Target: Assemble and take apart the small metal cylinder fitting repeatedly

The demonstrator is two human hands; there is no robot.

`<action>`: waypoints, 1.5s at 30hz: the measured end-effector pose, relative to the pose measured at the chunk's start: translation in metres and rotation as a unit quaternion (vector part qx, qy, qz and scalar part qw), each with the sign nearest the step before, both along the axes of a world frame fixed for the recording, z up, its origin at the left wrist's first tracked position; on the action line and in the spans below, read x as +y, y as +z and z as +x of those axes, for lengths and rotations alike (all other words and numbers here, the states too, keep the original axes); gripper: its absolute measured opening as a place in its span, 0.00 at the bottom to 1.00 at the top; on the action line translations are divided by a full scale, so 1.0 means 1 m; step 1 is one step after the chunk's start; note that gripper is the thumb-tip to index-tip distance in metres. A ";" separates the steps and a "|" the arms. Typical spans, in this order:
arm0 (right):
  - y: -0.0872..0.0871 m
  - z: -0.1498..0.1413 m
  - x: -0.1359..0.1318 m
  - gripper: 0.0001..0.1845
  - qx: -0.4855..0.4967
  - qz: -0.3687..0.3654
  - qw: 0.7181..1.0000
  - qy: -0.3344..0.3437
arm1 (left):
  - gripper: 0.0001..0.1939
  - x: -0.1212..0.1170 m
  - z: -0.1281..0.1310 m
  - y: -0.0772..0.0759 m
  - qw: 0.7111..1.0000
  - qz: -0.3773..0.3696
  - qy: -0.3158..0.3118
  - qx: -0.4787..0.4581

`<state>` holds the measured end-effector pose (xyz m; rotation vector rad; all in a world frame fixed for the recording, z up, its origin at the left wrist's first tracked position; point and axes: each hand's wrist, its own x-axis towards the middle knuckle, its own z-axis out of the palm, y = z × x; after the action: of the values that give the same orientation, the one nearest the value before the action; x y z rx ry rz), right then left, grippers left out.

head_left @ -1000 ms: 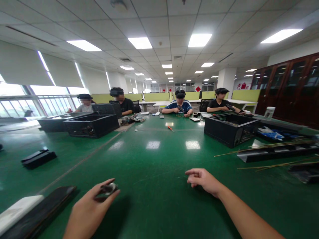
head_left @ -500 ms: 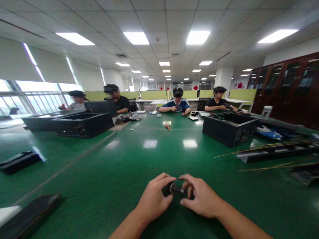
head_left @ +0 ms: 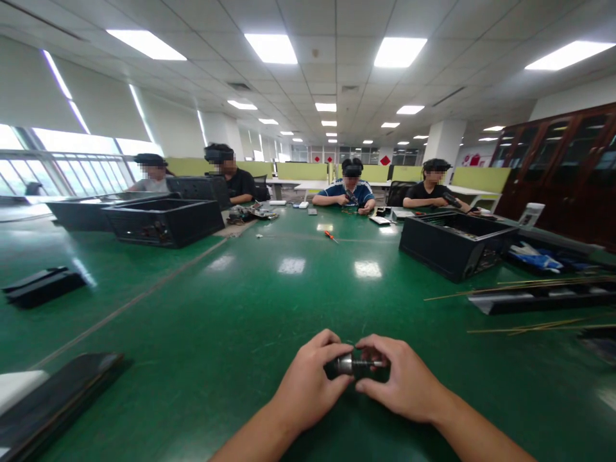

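A short dark cylindrical part (head_left: 344,364) with a shiny metal collar and a thin ribbed shaft lies level between my hands, low over the table. My left hand (head_left: 312,378) is closed on its thicker left end, thumb below and fingers above. My right hand (head_left: 402,378) curls around the shaft end, its index finger and thumb bent toward the collar. The right palm partly hides the shaft's tip, and the inner right fingers are blurred. What kind of part it is, I cannot make out.
On the green table (head_left: 269,295) an orange screwdriver (head_left: 330,236) lies further off. Black computer cases stand left (head_left: 166,221) and right (head_left: 455,247). Thin yellowish rods (head_left: 520,285) lie at the right, a dark flat panel (head_left: 62,401) at the near left. Several people sit across.
The camera view has shifted slightly, so the scene sits higher. Both hands appear further right. The part has turned a little, and more of its shaft now shows between my hands.
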<state>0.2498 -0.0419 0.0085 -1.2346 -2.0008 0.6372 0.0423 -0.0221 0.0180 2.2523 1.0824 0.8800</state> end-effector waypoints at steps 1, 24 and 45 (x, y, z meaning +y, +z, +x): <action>0.000 0.000 0.000 0.20 -0.001 0.006 1.000 -0.002 | 0.18 0.001 0.000 -0.001 1.000 -0.001 0.004 -0.004; -0.006 0.000 0.006 0.04 0.015 0.056 0.998 0.003 | 0.17 0.002 0.002 -0.001 1.000 -0.001 0.015 -0.013; -0.003 0.001 0.004 0.03 0.000 0.034 0.999 -0.013 | 0.18 0.002 0.002 -0.001 1.000 0.013 0.013 -0.021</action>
<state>0.2508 -0.0384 0.0056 -1.2179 -1.9857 0.5510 0.0440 -0.0200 0.0168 2.2354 1.0888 0.9526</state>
